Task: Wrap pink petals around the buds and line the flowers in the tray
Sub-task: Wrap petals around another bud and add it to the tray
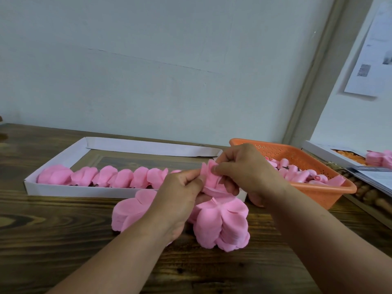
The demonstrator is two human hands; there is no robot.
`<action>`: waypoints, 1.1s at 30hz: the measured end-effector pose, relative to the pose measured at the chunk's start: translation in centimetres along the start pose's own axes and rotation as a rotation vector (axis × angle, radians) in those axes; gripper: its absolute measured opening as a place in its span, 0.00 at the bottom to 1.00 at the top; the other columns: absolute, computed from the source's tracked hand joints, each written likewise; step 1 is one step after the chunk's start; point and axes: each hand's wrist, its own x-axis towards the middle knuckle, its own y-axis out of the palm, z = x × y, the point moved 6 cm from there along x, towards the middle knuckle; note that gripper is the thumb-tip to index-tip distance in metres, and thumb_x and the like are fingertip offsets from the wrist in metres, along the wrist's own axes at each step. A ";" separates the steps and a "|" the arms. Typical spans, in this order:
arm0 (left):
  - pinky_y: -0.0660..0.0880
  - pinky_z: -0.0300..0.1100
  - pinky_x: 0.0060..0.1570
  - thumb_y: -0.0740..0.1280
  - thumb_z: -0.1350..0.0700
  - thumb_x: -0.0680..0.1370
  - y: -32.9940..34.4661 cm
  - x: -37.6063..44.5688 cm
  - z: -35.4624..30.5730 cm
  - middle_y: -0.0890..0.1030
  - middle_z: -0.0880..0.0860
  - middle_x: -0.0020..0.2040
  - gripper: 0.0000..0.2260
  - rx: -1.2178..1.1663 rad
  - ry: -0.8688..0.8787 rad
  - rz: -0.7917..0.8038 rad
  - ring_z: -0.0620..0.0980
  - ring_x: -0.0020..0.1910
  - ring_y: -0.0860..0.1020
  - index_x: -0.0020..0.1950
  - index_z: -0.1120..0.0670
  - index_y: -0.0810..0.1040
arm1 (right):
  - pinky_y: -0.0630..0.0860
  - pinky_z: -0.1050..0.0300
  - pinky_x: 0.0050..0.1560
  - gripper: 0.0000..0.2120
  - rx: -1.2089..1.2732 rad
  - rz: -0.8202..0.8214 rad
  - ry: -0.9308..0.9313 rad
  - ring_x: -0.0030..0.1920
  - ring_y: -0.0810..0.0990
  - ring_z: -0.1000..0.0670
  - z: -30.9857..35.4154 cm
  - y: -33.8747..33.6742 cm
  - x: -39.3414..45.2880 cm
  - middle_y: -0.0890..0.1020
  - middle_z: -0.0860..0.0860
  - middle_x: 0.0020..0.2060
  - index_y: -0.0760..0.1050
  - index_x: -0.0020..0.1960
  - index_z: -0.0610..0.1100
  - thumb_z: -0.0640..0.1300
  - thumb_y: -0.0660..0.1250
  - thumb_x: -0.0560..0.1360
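Observation:
A half-wrapped pink flower (209, 177) is held between both hands just above the table. My left hand (180, 194) pinches its left petal edge, and my right hand (244, 168) pinches the petals at the top. Any bud inside is hidden by petals and fingers. Below the hands lie stacks of loose pink petals (222, 225). A white cardboard tray (63, 190) behind holds a row of several finished pink flowers (106, 177) along its near wall. An orange mesh basket (331, 194) at the right holds several pink buds (297, 174).
The wooden table (63, 240) runs up to a pale wall. At the far right sit a white box (322, 150) with orange pieces and more pink petals (379, 159), papers, and wooden rollers (369, 194).

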 end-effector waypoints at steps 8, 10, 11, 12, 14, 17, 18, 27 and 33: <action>0.80 0.37 0.39 0.60 0.64 0.81 0.1 -0.2 0.4 0.86 0.55 0.42 0.12 -0.091 -0.096 0.013 0.48 0.41 0.84 0.44 0.57 0.82 | 0.70 0.65 0.20 0.04 0.121 0.143 0.047 0.17 0.72 0.53 -0.3 0.4 -0.5 0.75 0.45 0.19 0.75 0.42 0.27 0.29 0.66 0.73; 0.80 0.36 0.37 0.61 0.64 0.81 0.1 -0.3 0.3 0.86 0.55 0.41 0.12 -0.095 -0.105 0.022 0.47 0.40 0.84 0.44 0.58 0.82 | 0.74 0.63 0.23 0.03 0.127 0.238 0.059 0.20 0.75 0.52 -0.2 0.3 -0.6 0.78 0.44 0.22 0.75 0.43 0.27 0.28 0.67 0.71; 0.80 0.37 0.37 0.61 0.64 0.80 0.2 -0.3 0.2 0.86 0.55 0.40 0.11 -0.096 -0.112 0.028 0.47 0.39 0.84 0.44 0.59 0.82 | 0.76 0.62 0.25 0.03 0.122 0.277 0.063 0.22 0.76 0.51 -0.2 0.2 -0.7 0.78 0.43 0.24 0.76 0.44 0.28 0.26 0.67 0.70; 0.80 0.37 0.39 0.61 0.64 0.80 0.2 -0.4 0.3 0.85 0.55 0.41 0.11 -0.097 -0.119 0.035 0.47 0.40 0.84 0.44 0.59 0.82 | 0.77 0.61 0.27 0.05 0.107 0.304 0.062 0.23 0.76 0.51 -0.2 0.0 -0.8 0.79 0.43 0.25 0.76 0.45 0.28 0.25 0.67 0.69; 0.81 0.39 0.42 0.61 0.63 0.80 0.3 -0.4 0.4 0.85 0.56 0.43 0.10 -0.098 -0.137 0.057 0.49 0.42 0.84 0.46 0.60 0.82 | 0.77 0.60 0.27 0.07 0.053 0.327 0.038 0.23 0.77 0.50 -0.2 -0.4 -0.9 0.80 0.42 0.26 0.77 0.46 0.29 0.24 0.66 0.69; 0.81 0.41 0.45 0.62 0.62 0.80 0.4 -0.4 0.5 0.85 0.58 0.46 0.09 -0.100 -0.168 0.094 0.50 0.45 0.84 0.50 0.61 0.82 | 0.74 0.60 0.27 0.05 -0.109 0.307 -0.066 0.24 0.75 0.50 0.3 -0.9 -0.9 0.78 0.44 0.25 0.78 0.43 0.33 0.26 0.69 0.69; 0.81 0.41 0.45 0.62 0.61 0.79 0.5 -0.4 0.6 0.85 0.58 0.45 0.09 -0.103 -0.178 0.105 0.50 0.44 0.84 0.51 0.62 0.82 | 0.73 0.60 0.27 0.05 -0.157 0.289 -0.103 0.25 0.74 0.51 0.5 -1.0 -0.9 0.78 0.45 0.26 0.78 0.43 0.34 0.28 0.70 0.69; 0.80 0.39 0.40 0.64 0.60 0.77 0.8 -0.9 0.8 0.85 0.58 0.45 0.09 -0.173 -0.266 0.198 0.51 0.43 0.84 0.51 0.63 0.82 | 0.73 0.56 0.39 0.09 -0.188 0.317 -0.221 0.34 0.74 0.50 1.1 -1.3 -0.9 0.79 0.39 0.35 0.79 0.47 0.37 0.30 0.73 0.68; 0.82 0.42 0.40 0.65 0.61 0.77 1.0 -1.3 1.0 0.85 0.57 0.41 0.11 -0.107 -0.326 0.248 0.49 0.39 0.84 0.39 0.58 0.86 | 0.69 0.64 0.34 0.19 -0.208 0.506 -0.208 0.32 0.70 0.54 0.6 -0.6 -1.2 0.74 0.52 0.29 0.79 0.57 0.41 0.27 0.69 0.70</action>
